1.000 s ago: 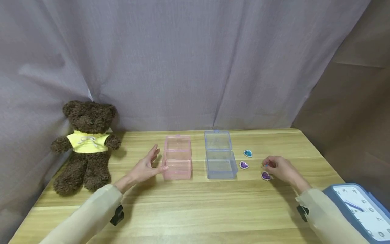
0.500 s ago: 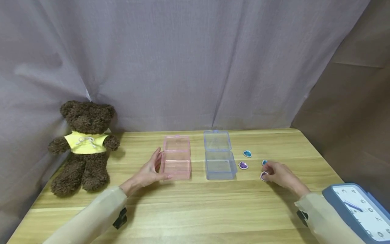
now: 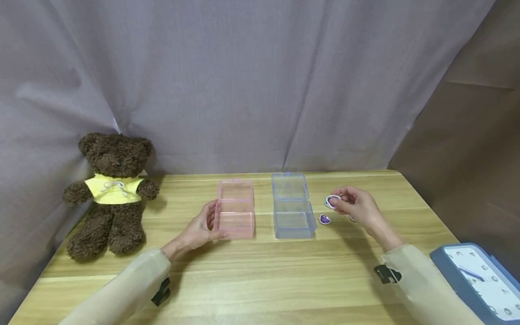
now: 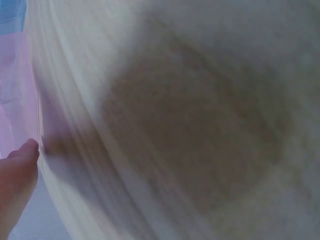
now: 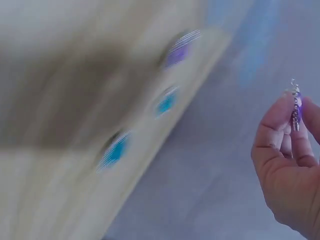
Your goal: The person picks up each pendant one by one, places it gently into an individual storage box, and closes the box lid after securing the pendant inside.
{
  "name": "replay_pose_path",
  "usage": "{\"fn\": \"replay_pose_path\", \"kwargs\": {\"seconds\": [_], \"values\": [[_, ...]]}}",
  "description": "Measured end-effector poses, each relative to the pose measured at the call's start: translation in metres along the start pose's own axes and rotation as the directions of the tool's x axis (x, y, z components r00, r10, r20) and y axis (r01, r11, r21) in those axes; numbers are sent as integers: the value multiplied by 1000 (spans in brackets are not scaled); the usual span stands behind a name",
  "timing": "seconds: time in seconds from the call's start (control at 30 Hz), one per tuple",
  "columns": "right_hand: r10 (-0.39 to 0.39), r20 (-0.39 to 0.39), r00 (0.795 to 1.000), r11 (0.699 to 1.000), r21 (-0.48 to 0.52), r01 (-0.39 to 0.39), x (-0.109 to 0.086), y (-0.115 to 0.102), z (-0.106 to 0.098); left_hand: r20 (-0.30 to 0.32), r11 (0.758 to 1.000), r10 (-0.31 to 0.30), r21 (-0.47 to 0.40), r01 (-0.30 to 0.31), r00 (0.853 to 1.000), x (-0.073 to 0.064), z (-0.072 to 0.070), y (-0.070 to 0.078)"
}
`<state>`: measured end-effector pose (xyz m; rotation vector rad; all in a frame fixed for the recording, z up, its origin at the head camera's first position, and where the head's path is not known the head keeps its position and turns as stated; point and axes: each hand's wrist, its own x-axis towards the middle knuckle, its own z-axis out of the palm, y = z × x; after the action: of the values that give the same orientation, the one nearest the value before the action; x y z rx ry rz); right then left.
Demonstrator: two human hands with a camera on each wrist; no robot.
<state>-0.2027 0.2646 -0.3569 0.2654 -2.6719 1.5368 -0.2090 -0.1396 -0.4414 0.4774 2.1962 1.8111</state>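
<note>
My left hand [image 3: 197,231] grips the pink clear plastic box [image 3: 234,232] at its left side, thumb along the front and fingers behind the left edge. That box stands with its lid up. In the right wrist view, my right hand [image 5: 287,165] pinches a purple heart-shaped gem pendant [image 5: 296,107] with a silver beaded rim, raised above the table. Another purple heart gem [image 3: 324,219] lies below the raised hand. Two blue gems lie on the table: one blue gem [image 5: 114,151] and a second blue gem [image 5: 166,102], both largely hidden in the head view.
A blue clear plastic box [image 3: 295,231], lid up, stands between the pink box and the gems. At the left sits a brown teddy bear [image 3: 115,192] in a yellow top. A blue-framed clock [image 3: 479,280] lies at the right edge. A grey curtain [image 3: 227,90] hangs behind the table.
My right hand has picked up the front purple gem pendant and moved it up, back and left over the blue gem. My left hand has come forward and taken hold of the pink box.
</note>
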Motion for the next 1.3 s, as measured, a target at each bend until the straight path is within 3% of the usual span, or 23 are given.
{"fn": "replay_pose_path", "kwargs": {"seconds": [0.17,0.3,0.43,0.57,0.77,0.93,1.07,1.3], "values": [[-1,73,997,978,208,-14,21,-41,51,-6,1000,-10,11,10,1000,-1,0,0],[-17,156,988,959,283,-29,33,-65,103,3,1000,-4,-13,4,1000,-1,0,-2],[-30,224,974,962,270,-32,40,-76,148,8,1000,-3,-14,3,1000,-1,1,-2],[-12,268,963,980,196,-42,44,-79,177,-3,1000,-25,-6,25,1000,-1,3,-1],[19,329,944,996,80,-48,50,-79,202,-5,1000,-17,-17,17,1000,-2,3,0],[-26,378,925,999,-14,34,53,-80,214,-2,1000,-4,-24,4,1000,-2,3,-2],[-35,387,921,986,-135,94,53,-80,221,-7,1000,-12,-12,12,1000,-1,2,-2],[-18,410,912,962,-243,128,54,-81,227,-5,999,-1,-37,0,1000,-1,2,-2]]}}
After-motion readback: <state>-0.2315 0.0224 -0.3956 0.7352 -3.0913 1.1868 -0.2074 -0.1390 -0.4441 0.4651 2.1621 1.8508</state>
